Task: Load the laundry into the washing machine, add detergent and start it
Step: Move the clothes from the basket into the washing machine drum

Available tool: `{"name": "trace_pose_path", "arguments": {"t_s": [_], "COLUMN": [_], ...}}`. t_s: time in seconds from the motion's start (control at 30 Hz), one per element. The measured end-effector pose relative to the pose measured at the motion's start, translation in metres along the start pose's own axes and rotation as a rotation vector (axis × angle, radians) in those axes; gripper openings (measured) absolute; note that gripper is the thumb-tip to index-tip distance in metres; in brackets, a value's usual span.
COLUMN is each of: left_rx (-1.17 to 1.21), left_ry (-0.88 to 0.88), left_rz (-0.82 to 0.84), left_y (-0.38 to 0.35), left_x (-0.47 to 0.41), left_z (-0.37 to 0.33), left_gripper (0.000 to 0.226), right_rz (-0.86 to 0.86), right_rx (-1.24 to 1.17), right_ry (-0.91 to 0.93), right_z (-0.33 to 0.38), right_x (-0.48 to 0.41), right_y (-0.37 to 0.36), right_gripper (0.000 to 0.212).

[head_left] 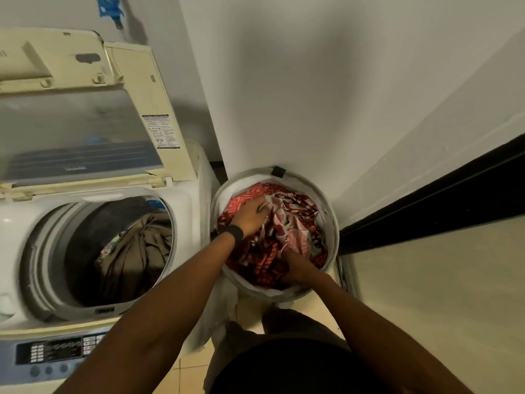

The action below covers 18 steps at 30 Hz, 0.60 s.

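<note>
Though part-loaded, nowhere near done: red-patterned laundry (287, 240) heaped in round white basket (333, 214), on floor just R of washing machine (186, 200). Left hand (250, 214) clamped on top fold, fingers (262, 207) curled into cloth. Right hand (295, 269) sunk in cloth at near rim, grip n/k. Hands apart. Olive garment (142, 248) already in drum; lid (79, 129) raised. Judged approx. midway through loading. No detergent in view, control panel (56, 352) untouched, so both steps o/s. Pale tiled floor (426, 308); plain white wall (312, 81) behind basket; black strip (426, 211) along wall base at R. Dim light.
</note>
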<state>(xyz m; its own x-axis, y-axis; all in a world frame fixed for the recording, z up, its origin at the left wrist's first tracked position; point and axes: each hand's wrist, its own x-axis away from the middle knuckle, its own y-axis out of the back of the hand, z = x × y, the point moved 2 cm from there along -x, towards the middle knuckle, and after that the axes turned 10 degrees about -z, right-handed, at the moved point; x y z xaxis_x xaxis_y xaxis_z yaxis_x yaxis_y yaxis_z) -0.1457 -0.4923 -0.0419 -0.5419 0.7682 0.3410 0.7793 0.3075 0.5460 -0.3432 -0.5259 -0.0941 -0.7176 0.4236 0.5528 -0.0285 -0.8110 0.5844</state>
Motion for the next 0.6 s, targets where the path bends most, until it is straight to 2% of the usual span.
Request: {"name": "trace_pose_path", "arguments": {"t_s": [0.07, 0.17, 0.23, 0.3, 0.43, 0.5, 0.6], "left_rx": [0.059, 0.119, 0.213, 0.251, 0.282, 0.348, 0.432], "left_ry": [-0.032, -0.029, 0.027, 0.045, 0.045, 0.061, 0.035], "left_rz": [-0.074, -0.169, -0.221, -0.255, -0.240, -0.218, -0.179], "left_y": [0.006, 0.016, 0.023, 0.031, 0.046, 0.051, 0.061], "left_x": [-0.003, -0.005, -0.007, -0.005, -0.001, 0.000, 0.005], "left_z": [-0.012, -0.014, -0.011, -0.016, -0.017, -0.020, -0.031], "left_gripper": [0.022, 0.023, 0.031, 0.039, 0.049, 0.040, 0.028], "right_rz": [-0.082, -0.298, -0.419, -0.585, -0.909, -0.919, -0.621], "right_rx": [-0.164, -0.450, -0.652, -0.725, -0.564, -0.540, -0.549], "right_ry": [-0.041, -0.116, -0.172, -0.213, -0.128, 0.023, 0.177], "right_z": [0.004, 0.014, 0.022, 0.029, 0.044, 0.063, 0.087], "right_x": [-0.003, -0.005, -0.004, -0.002, 0.007, 0.013, 0.012], "right_y": [0.009, 0.032, 0.048, 0.063, 0.075, 0.076, 0.066], "right_gripper": [0.053, 0.023, 0.022, 0.026, 0.040, 0.041, 0.070]}}
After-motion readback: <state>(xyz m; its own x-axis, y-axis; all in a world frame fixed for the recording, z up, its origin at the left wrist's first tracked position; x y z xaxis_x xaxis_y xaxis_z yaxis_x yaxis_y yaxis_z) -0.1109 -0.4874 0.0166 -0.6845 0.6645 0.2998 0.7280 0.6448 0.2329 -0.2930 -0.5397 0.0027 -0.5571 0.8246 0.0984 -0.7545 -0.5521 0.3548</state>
